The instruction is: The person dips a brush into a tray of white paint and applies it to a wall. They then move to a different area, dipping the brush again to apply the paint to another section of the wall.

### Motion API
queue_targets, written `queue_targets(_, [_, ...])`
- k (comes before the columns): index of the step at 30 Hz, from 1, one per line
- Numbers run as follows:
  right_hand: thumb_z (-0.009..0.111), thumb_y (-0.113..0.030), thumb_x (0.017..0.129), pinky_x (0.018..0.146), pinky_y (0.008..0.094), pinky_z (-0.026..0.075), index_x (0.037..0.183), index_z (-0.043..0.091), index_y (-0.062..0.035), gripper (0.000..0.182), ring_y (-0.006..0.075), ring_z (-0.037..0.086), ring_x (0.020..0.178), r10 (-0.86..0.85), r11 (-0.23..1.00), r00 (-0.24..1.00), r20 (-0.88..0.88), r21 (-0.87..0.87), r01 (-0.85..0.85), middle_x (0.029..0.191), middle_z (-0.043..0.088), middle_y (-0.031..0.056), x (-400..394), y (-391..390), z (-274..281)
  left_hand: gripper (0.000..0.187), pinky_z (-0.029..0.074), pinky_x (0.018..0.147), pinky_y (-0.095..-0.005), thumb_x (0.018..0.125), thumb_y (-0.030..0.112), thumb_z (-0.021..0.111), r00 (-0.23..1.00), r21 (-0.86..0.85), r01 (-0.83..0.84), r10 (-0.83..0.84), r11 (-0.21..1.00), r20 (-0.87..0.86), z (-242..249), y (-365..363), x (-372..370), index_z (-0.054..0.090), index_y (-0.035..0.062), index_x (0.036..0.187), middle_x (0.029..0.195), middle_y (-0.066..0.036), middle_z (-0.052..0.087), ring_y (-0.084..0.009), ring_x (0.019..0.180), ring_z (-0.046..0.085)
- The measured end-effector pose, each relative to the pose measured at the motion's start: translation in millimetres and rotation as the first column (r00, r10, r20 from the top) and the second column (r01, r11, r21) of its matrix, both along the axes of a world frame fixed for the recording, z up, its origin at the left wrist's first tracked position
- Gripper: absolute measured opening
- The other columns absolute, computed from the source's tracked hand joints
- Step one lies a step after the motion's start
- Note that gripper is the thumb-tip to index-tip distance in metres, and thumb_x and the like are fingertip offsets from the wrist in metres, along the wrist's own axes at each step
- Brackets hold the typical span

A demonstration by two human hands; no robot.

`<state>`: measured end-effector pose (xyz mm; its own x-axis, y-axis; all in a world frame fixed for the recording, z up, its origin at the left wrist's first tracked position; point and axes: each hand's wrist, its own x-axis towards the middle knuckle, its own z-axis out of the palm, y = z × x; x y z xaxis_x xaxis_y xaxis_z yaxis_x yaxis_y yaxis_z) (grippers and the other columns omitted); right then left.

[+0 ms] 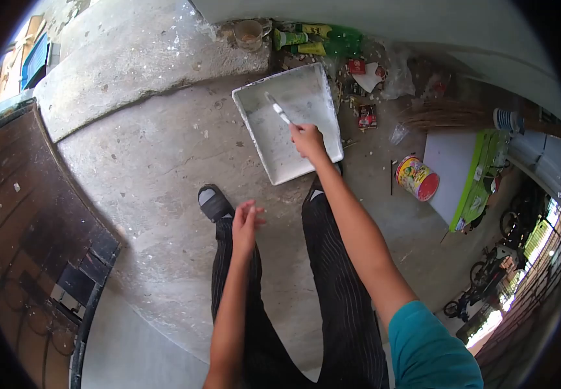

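My right hand [307, 141] is closed round the handle of a small paintbrush [280, 112]. The brush points away from me, its tip over the floor of a shallow white tray [293, 162]. Whitish smears coat the tray's inside, and its rim looks worn. To the left, near my knee, my left hand [246, 223] hangs in the air with fingers apart and nothing in them. The tray lies on the concrete ground just ahead of my sandals [215, 203].
A glass mug [248, 35] stands on the concrete ledge. Green plastic bottles [342, 41] and litter lie behind the tray. On the right are a colourful bucket [416, 177], a straw broom [449, 115] and a white-and-green box [449, 172]. A dark metal door [27, 214] borders the left.
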<state>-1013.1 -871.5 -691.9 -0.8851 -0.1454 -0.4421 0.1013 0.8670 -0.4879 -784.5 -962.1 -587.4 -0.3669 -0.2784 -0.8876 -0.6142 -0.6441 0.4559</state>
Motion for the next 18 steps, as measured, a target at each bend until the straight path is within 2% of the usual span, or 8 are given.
queue_targets(1, [0.048, -0.028, 0.086, 0.044, 0.0386, 0.044, 0.087, 0.057, -0.0035, 0.026, 0.0276, 0.058, 0.053, -0.102, 0.984, 0.930, 0.354, -0.103, 0.147, 0.069, 0.062, 0.0137, -20, -7, -3, 0.029, 0.043, 0.062, -0.0231, 0.090, 0.025, 0.048, 0.996, -0.039, 0.085, -0.085, 0.996, 0.009, -20, -6, -6, 0.048, 0.0091, 0.114, 0.094, -0.006, 0.061, -0.0112, 0.073, 0.058])
queue_targets(2, [0.049, -0.027, 0.086, 0.037, 0.0329, 0.041, 0.085, 0.059, -0.0034, 0.025, 0.0191, 0.055, 0.044, -0.144, 0.938, 0.727, 0.671, -0.142, 0.317, 0.066, 0.061, 0.0096, -37, -15, -5, 0.030, 0.043, 0.062, -0.0238, 0.089, 0.025, 0.049, 0.985, -0.078, 0.171, -0.169, 0.982, 0.025, -40, -11, -11, 0.048, 0.0092, 0.114, 0.092, -0.006, 0.061, -0.0112, 0.072, 0.058])
queue_targets(5, [0.048, -0.025, 0.086, 0.033, 0.0247, 0.034, 0.086, 0.057, -0.0027, 0.025, 0.0078, 0.043, 0.039, -0.164, 0.960, 0.671, 0.723, -0.039, 0.276, 0.063, 0.059, 0.0044, -68, -23, -25, 0.031, 0.047, 0.069, -0.0325, 0.085, 0.023, 0.054, 0.933, -0.290, 0.355, -0.358, 0.888, 0.046, -103, -26, -27, 0.048, 0.0068, 0.111, 0.091, -0.011, 0.063, -0.0215, 0.075, 0.061])
queue_targets(12, [0.049, -0.031, 0.089, 0.031, 0.0237, 0.025, 0.100, 0.054, -0.0057, 0.029, 0.0068, 0.036, 0.036, -0.275, 0.959, 0.731, 0.624, 0.125, 0.254, 0.064, 0.057, 0.0050, -115, 10, -26, 0.054, 0.047, 0.076, -0.0371, 0.076, 0.022, 0.064, 0.891, -0.633, 0.404, -0.440, 0.660, 0.111, -231, -31, -71, 0.036, 0.0005, 0.117, 0.093, -0.017, 0.062, -0.0298, 0.088, 0.060])
queue_targets(13, [0.050, -0.031, 0.089, 0.031, 0.0223, 0.022, 0.106, 0.052, -0.0056, 0.031, 0.0051, 0.030, 0.034, -0.268, 0.960, 0.720, 0.641, 0.111, 0.259, 0.064, 0.055, 0.0049, -119, 13, -22, 0.054, 0.047, 0.076, -0.0371, 0.076, 0.022, 0.064, 0.895, -0.629, 0.396, -0.433, 0.669, 0.103, -244, -34, -74, 0.036, 0.0005, 0.117, 0.093, -0.017, 0.062, -0.0298, 0.088, 0.060])
queue_targets(15, [0.053, -0.031, 0.087, 0.032, 0.0209, 0.024, 0.105, 0.053, -0.0043, 0.032, 0.0039, 0.032, 0.037, -0.206, 0.975, 0.735, 0.646, 0.075, 0.208, 0.067, 0.057, 0.0048, -122, 19, -12, 0.060, 0.047, 0.075, -0.0370, 0.074, 0.020, 0.065, 0.947, -0.335, 0.322, -0.296, 0.886, 0.126, -254, -30, -83, 0.031, -0.0002, 0.119, 0.094, -0.019, 0.062, -0.0308, 0.087, 0.060])
queue_targets(16, [0.055, -0.031, 0.086, 0.033, 0.0199, 0.024, 0.106, 0.052, -0.0034, 0.034, 0.0034, 0.034, 0.039, -0.128, 0.988, 0.752, 0.647, 0.017, 0.154, 0.069, 0.058, 0.0052, -122, 19, -5, 0.060, 0.047, 0.074, -0.0367, 0.071, 0.019, 0.065, 0.944, -0.280, 0.322, -0.286, 0.904, 0.164, -228, -33, -99, 0.035, -0.0010, 0.119, 0.097, -0.020, 0.061, -0.0303, 0.088, 0.060])
queue_targets(18, [0.058, -0.030, 0.084, 0.035, 0.0172, 0.027, 0.110, 0.047, -0.0015, 0.041, 0.0018, 0.036, 0.044, -0.035, 0.990, 0.755, 0.655, -0.079, 0.114, 0.073, 0.060, 0.0050, -120, 19, 12, 0.060, 0.047, 0.073, -0.0366, 0.068, 0.020, 0.065, 0.927, -0.319, 0.372, -0.331, 0.872, 0.175, -254, -25, -94, 0.038, -0.0017, 0.117, 0.095, -0.020, 0.061, -0.0294, 0.085, 0.061])
